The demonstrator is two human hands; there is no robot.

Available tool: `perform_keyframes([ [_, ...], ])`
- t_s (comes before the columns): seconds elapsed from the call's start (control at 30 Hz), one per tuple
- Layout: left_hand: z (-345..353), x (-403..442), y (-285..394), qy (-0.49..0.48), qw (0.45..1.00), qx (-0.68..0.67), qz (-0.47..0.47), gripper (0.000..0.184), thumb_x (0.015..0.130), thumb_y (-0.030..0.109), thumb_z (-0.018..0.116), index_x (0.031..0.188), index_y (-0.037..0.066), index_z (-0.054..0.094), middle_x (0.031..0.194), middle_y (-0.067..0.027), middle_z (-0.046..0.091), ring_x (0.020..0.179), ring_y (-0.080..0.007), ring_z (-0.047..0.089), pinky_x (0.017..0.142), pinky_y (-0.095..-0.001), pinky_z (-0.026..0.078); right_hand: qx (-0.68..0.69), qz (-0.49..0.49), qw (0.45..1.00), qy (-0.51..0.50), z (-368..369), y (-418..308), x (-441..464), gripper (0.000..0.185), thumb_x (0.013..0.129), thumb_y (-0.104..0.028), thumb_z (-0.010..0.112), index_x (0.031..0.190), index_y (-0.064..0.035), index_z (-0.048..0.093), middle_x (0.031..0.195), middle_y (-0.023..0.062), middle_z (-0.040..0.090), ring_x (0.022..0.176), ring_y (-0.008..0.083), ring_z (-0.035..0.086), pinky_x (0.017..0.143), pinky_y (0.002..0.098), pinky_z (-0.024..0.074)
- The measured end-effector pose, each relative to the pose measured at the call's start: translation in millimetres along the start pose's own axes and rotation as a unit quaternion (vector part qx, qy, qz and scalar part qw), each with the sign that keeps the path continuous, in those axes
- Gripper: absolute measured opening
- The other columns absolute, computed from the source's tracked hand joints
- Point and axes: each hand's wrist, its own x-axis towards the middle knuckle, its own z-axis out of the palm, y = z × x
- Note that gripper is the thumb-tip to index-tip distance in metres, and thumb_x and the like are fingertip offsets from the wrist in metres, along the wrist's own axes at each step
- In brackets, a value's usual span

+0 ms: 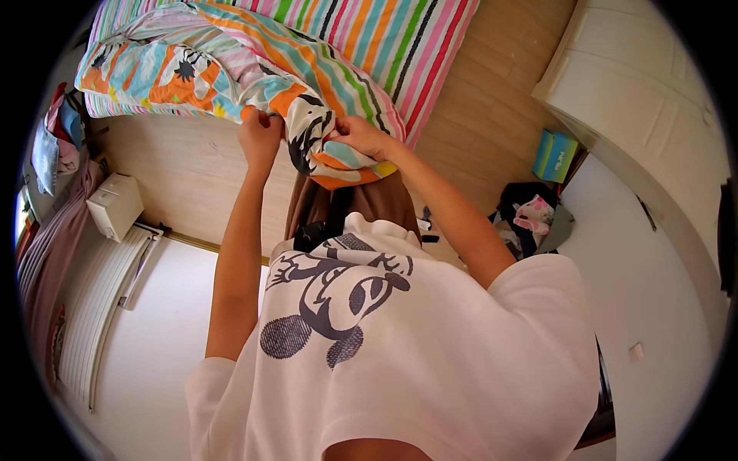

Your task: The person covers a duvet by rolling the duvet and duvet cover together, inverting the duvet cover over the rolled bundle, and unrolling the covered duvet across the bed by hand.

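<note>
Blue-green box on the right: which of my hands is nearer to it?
Right. Your right hand, on the patterned cover, has the box off to its right; your left hand is farther left, also on the cover.

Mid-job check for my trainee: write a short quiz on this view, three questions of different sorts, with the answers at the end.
1. Multiple choice: what do the left hand and right hand both grip?
A) curtain
B) quilt
C) trousers

2. True or false: the right hand is touching the blue-green box.

3. Fill in the blank: the sheet under the quilt has a pattern of many-coloured ____.

Key: 1. B; 2. False; 3. stripes
</note>
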Motion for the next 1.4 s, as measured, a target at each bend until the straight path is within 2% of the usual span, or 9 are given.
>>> perform_keyframes([
  [0.13,-47,27,-27,0.127,0.987,0.100,0.006,0.018,0.078,0.016,0.068,0.072,0.001,0.060,0.068,-0.0162,0.065,0.064,-0.0339,0.064,0.063,-0.0435,0.050,-0.033,0.061,0.997,-0.043,-22,-6,-3,0.034,0.091,-0.008,0.065,0.122,0.0028,0.060,0.114,0.0057,0.067,0.100,0.0103,0.062,0.091,0.0256,0.0485],
  [0.3,-66,48,-69,0.159,0.979,0.127,-0.028,0.026,0.081,0.024,0.067,0.069,0.002,0.061,0.056,-0.0109,0.065,0.055,-0.0243,0.067,0.062,-0.0364,0.054,-0.096,0.112,0.982,-0.118,-21,-36,1,0.015,0.092,-0.015,0.064,0.101,-0.0026,0.063,0.079,-0.0027,0.059,0.065,0.0052,0.055,0.057,0.0220,0.0465],
  [0.43,-61,26,-69,0.009,0.962,0.107,-0.251,0.025,0.078,0.026,0.068,0.073,0.002,0.064,0.069,-0.0154,0.069,0.068,-0.0337,0.068,0.071,-0.0414,0.054,-0.095,0.085,0.985,-0.114,-21,-40,5,0.015,0.092,-0.021,0.066,0.090,-0.0062,0.064,0.067,-0.0039,0.055,0.056,0.0051,0.050,0.048,0.0232,0.0415],
  [0.53,-54,1,-65,-0.030,0.929,0.355,-0.095,0.032,0.080,0.031,0.070,0.077,0.000,0.065,0.072,-0.0152,0.070,0.071,-0.0321,0.069,0.072,-0.0417,0.054,-0.095,0.007,0.993,-0.062,-20,-15,15,0.018,0.094,-0.022,0.067,0.087,-0.0050,0.064,0.069,-0.0035,0.057,0.058,0.0042,0.048,0.052,0.0223,0.0399],
  [0.73,-46,-35,67,-0.237,0.873,-0.235,-0.356,0.068,0.085,0.065,0.063,0.100,-0.002,0.067,0.085,-0.0087,0.066,0.073,-0.0200,0.066,0.065,-0.0337,0.058,-0.125,-0.062,0.990,-0.019,-10,-2,17,0.021,0.094,-0.020,0.069,0.084,-0.0036,0.061,0.067,-0.0020,0.058,0.055,0.0043,0.046,0.048,0.0234,0.0367],
  [0.87,10,-42,56,-0.225,0.833,-0.403,-0.304,0.036,0.095,0.032,0.064,0.109,-0.001,0.066,0.096,-0.0060,0.068,0.079,-0.0143,0.066,0.071,-0.0313,0.055,-0.104,-0.044,0.994,0.001,4,-19,9,0.019,0.094,-0.015,0.068,0.083,-0.0028,0.059,0.063,-0.0010,0.057,0.052,0.0045,0.045,0.045,0.0242,0.0348],
  [1.13,-15,-61,102,-0.159,0.753,-0.562,-0.304,0.029,0.101,0.023,0.053,0.119,0.000,0.057,0.110,-0.0101,0.067,0.096,-0.0216,0.068,0.083,-0.0360,0.057,-0.126,-0.218,0.931,0.265,-8,-50,-18,0.011,0.095,-0.010,0.065,0.090,-0.0012,0.061,0.084,0.0015,0.067,0.077,0.0082,0.064,0.072,0.0244,0.0507],
  [1.3,-34,-71,116,-0.159,0.745,-0.563,-0.322,0.032,0.101,0.024,0.050,0.124,0.002,0.055,0.117,-0.0115,0.065,0.103,-0.0238,0.066,0.089,-0.0385,0.055,-0.239,-0.217,0.937,0.131,6,-70,-68,0.101,0.067,-0.045,0.089,0.146,-0.0087,0.038,0.147,0.0165,0.039,0.139,0.0307,0.037,0.113,0.0421,0.0333],
  [1.4,-36,-76,129,-0.159,0.747,-0.569,-0.305,0.031,0.101,0.022,0.051,0.124,0.002,0.053,0.113,-0.0099,0.066,0.099,-0.0222,0.067,0.087,-0.0369,0.056,-0.409,-0.336,0.834,0.156,34,-54,-72,0.098,0.061,-0.032,0.091,0.143,-0.0090,0.043,0.139,0.0181,0.047,0.131,0.0371,0.044,0.108,0.0424,0.0377],
])
